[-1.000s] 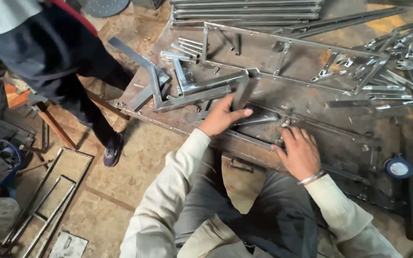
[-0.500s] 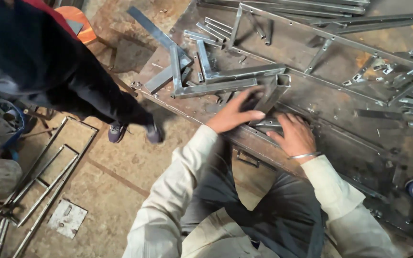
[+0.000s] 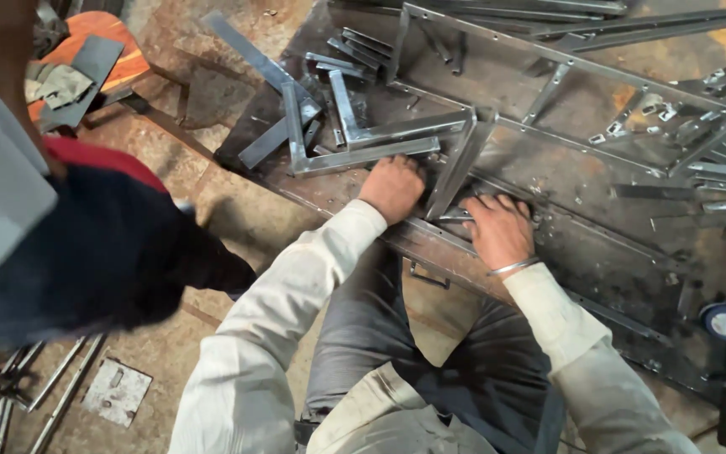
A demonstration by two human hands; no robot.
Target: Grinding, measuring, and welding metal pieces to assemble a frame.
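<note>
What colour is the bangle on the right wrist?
Silver metal bangle, clearest in the head view.

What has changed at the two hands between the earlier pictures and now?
The left hand moved from lying flat on the angled metal bar to gripping its lower end. The right hand stayed pressed on the flat metal strip on the steel table.

Metal workshop: steel frames, offcuts
</note>
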